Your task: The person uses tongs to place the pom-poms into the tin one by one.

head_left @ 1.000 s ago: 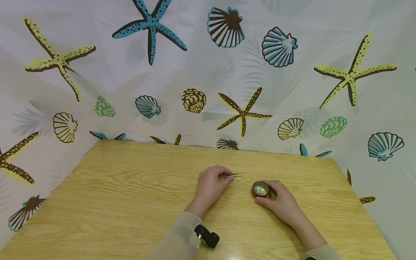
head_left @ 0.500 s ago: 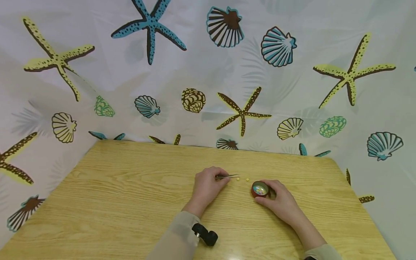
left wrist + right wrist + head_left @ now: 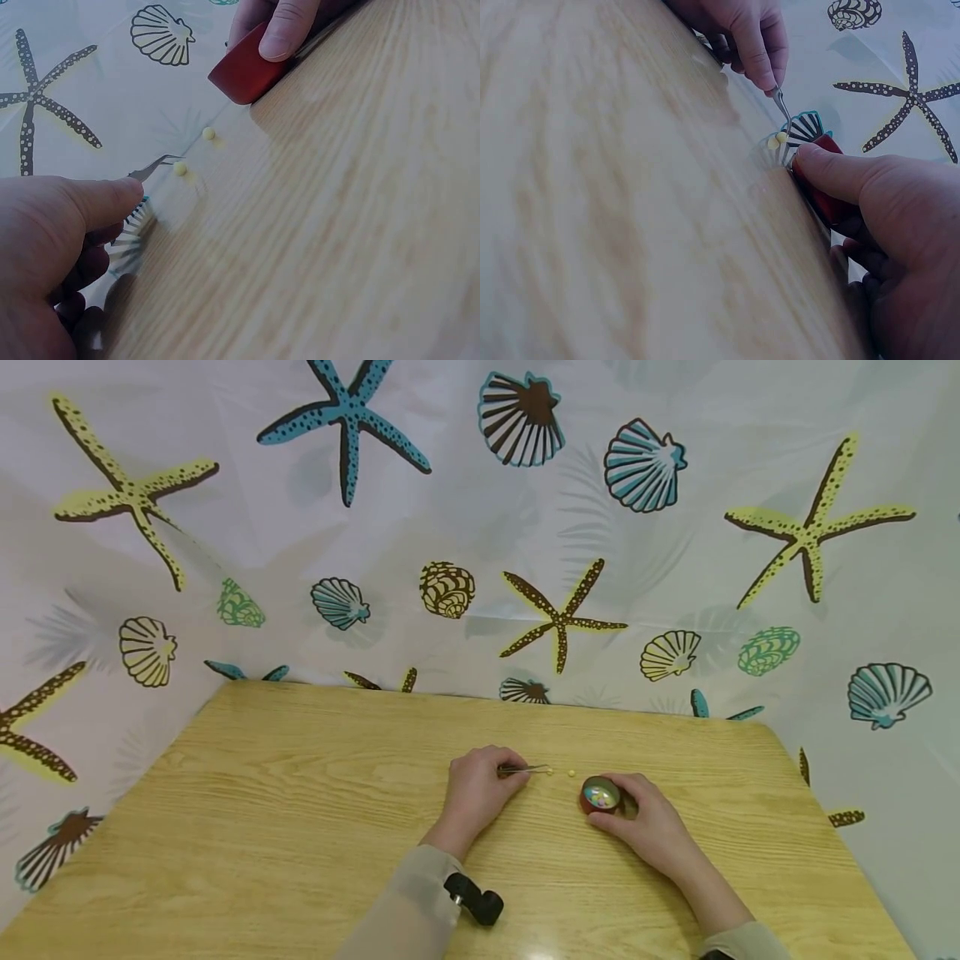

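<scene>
Curved-tip tweezers (image 3: 525, 769) are pinched between the thumb and fingers of my left hand (image 3: 478, 789). Their tips are at the left one of two small yellow beads (image 3: 180, 169), slightly apart in the left wrist view; whether they touch it I cannot tell. The other yellow bead (image 3: 572, 773) lies on the table a little to the right. My right hand (image 3: 658, 827) grips a small round red container (image 3: 246, 73) by its sides, thumb nearest me. It is tilted slightly toward me, and several colourful bits (image 3: 600, 797) show inside.
The wood-grain table (image 3: 300, 793) reaches back to a white cloth (image 3: 465, 527) printed with starfish and shells, which also hangs at both sides. A black camera mount (image 3: 474, 900) sits on the left sleeve.
My left hand has drawn slightly left, bringing the tweezer tips back from beyond the left bead to right beside it. The right hand and container have stayed in place.
</scene>
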Motion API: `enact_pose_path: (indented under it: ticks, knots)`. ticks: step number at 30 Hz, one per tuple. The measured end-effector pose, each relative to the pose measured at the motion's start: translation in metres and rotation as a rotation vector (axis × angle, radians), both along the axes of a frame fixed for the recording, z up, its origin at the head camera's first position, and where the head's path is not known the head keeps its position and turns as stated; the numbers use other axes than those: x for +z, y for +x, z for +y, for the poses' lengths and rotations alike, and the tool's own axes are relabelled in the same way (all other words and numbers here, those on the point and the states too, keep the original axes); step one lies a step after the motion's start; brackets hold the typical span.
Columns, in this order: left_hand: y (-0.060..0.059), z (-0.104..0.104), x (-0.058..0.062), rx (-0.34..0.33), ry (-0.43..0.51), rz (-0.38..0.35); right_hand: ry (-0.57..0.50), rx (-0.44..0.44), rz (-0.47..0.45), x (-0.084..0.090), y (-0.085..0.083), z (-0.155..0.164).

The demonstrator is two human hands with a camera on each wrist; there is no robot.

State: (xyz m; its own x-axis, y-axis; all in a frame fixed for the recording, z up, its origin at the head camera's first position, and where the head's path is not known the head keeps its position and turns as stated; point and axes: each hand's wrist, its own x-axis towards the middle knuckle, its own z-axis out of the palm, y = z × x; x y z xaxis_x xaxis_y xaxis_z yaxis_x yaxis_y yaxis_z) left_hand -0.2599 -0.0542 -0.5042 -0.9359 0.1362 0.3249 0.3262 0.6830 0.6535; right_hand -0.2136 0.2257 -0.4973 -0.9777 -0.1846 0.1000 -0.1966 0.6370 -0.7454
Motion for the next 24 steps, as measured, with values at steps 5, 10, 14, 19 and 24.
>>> enact_pose_path:
  ticks: [5,10,14,19,24]
  knots:
    - [0.0006,-0.0004,-0.0009,0.000,-0.008,0.017,0.004,0.001,0.007,0.0010,-0.0010,-0.0002]
    - [0.0009,-0.0004,-0.0017,-0.003,-0.011,0.021,0.002,0.003,0.001,0.0016,0.0007,-0.0009]
    - [0.0013,0.0000,-0.0017,-0.004,-0.011,0.016,-0.002,0.006,0.003,0.0015,0.0006,-0.0003]
    - [0.0015,-0.0002,-0.0019,-0.004,-0.012,0.010,-0.004,0.011,0.005,0.0009,0.0002,-0.0001]
    - [0.0012,-0.0003,-0.0020,-0.005,-0.019,0.014,-0.004,0.005,0.005,-0.0002,-0.0007,0.0003]
